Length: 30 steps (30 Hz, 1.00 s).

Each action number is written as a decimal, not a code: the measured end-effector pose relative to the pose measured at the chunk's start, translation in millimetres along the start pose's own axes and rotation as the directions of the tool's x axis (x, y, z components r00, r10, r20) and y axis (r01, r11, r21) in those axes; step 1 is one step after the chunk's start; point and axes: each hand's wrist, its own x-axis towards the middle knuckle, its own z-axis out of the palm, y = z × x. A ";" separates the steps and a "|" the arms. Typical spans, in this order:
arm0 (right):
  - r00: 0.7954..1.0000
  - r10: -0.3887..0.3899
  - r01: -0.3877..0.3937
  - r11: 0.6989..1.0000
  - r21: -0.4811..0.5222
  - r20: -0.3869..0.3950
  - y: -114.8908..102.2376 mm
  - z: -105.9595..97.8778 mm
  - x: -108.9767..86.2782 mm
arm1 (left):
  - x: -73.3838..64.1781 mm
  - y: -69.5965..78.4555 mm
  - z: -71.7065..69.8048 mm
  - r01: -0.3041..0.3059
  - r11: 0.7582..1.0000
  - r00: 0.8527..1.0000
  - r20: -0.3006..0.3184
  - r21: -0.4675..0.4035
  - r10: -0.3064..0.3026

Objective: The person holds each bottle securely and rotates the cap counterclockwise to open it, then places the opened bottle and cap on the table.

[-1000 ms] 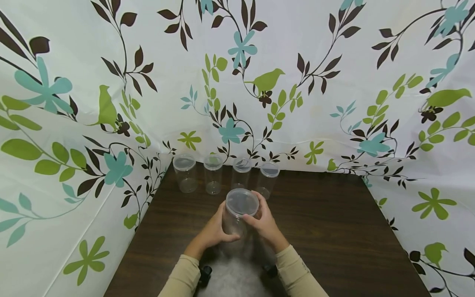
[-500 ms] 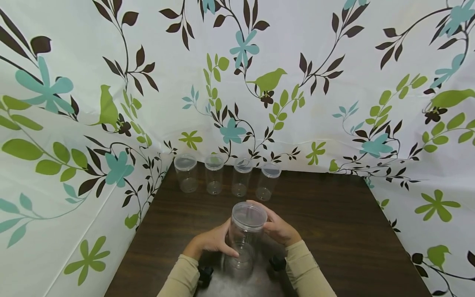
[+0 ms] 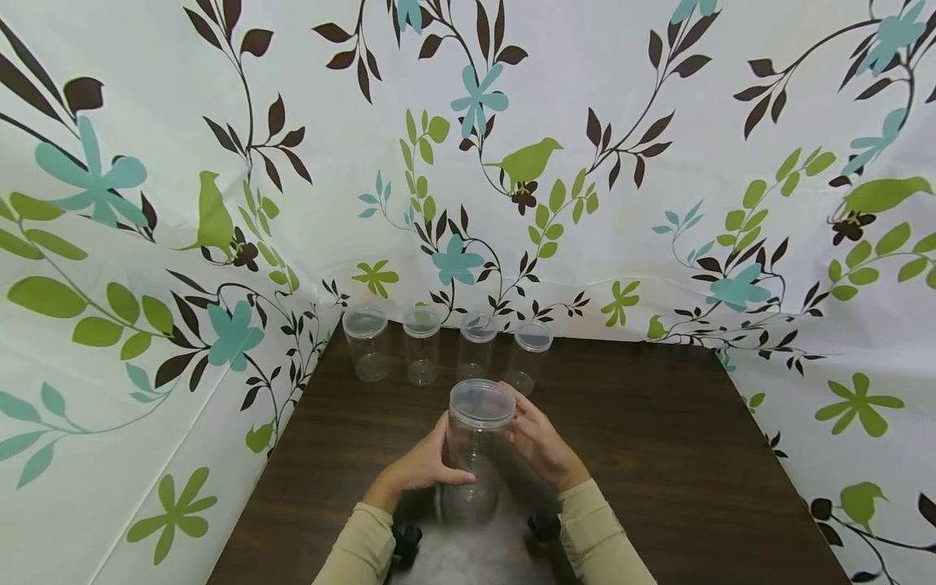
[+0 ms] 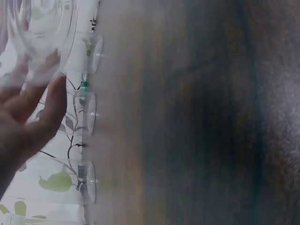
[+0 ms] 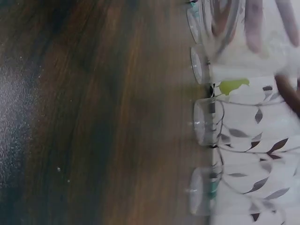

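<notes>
A clear, lidded plastic jar (image 3: 478,447) stands upright, raised in front of the person, between both hands. My left hand (image 3: 420,463) grips its left side, with the thumb across the front; the other fingers are mostly behind it. My right hand (image 3: 544,443) is at the jar's upper right, holding the side of the lid (image 3: 483,402) with curled fingers, partly hidden by the jar. The left wrist view catches the jar's lower part (image 4: 42,28) above the thumb. In the right wrist view, the jar (image 5: 220,28) shows at the top, blurred, with fingers visible through it.
Along the back edge of the dark wooden table (image 3: 658,455) stand several clear lidded jars, from a wider jar (image 3: 368,345) on the left to a narrower jar (image 3: 530,357) on the right. A patterned cloth (image 3: 629,219) hangs behind and at the sides.
The jar dipped toward the person and to the right, then rose and moved back slightly left. My right thumb shifted from the lid's front to its right side. The back jars stayed put.
</notes>
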 end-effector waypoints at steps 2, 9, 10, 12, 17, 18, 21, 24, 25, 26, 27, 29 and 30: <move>0.989 -0.027 0.008 0.992 -0.129 -0.147 1.3 6.2 2.2 | 1.4 -2.2 1.9 0.018 0.999 0.995 -0.095 0.033 -0.015; 0.892 -0.189 -0.041 0.871 -0.489 -0.410 9.0 34.0 10.0 | 7.9 -8.6 7.3 0.029 0.987 0.923 -0.384 0.159 0.035; 0.884 -0.207 -0.057 0.841 -0.537 -0.419 10.3 38.1 10.5 | 8.3 -8.7 8.1 0.037 0.984 0.913 -0.407 0.172 0.036; 0.872 -0.227 -0.094 0.792 -0.603 -0.434 11.9 46.4 11.5 | 8.8 -9.1 10.0 0.060 0.978 0.898 -0.439 0.199 0.034; 0.855 -0.234 -0.162 0.728 -0.667 -0.463 15.1 59.8 14.6 | 9.5 -8.8 16.7 0.103 0.954 0.872 -0.487 0.283 0.050; 0.852 -0.235 -0.168 0.723 -0.670 -0.468 15.7 61.2 15.3 | 9.8 -8.4 18.2 0.108 0.948 0.868 -0.492 0.301 0.057; 0.833 -0.243 -0.194 0.713 -0.674 -0.497 17.1 64.8 17.4 | 10.4 -7.2 22.5 0.134 0.923 0.859 -0.506 0.361 0.073; 0.812 -0.265 -0.206 0.705 -0.679 -0.521 18.2 67.6 19.4 | 11.7 -6.7 26.6 0.152 0.897 0.848 -0.521 0.416 0.098; 0.802 -0.270 -0.212 0.704 -0.678 -0.532 18.4 68.6 20.1 | 12.1 -6.6 28.0 0.152 0.888 0.844 -0.524 0.434 0.111; 0.794 -0.278 -0.215 0.703 -0.678 -0.540 18.6 69.5 20.8 | 12.4 -6.5 29.4 0.153 0.879 0.841 -0.527 0.451 0.124; 0.786 -0.285 -0.219 0.702 -0.678 -0.549 18.6 70.4 21.5 | 12.6 -6.3 30.7 0.148 0.874 0.838 -0.528 0.463 0.138; 0.769 -0.298 -0.226 0.700 -0.677 -0.565 18.3 72.1 22.5 | 12.7 -6.0 32.9 0.140 0.865 0.833 -0.529 0.481 0.160; 0.764 -0.302 -0.229 0.700 -0.677 -0.571 17.8 72.8 22.8 | 12.6 -5.7 33.8 0.132 0.864 0.834 -0.526 0.485 0.168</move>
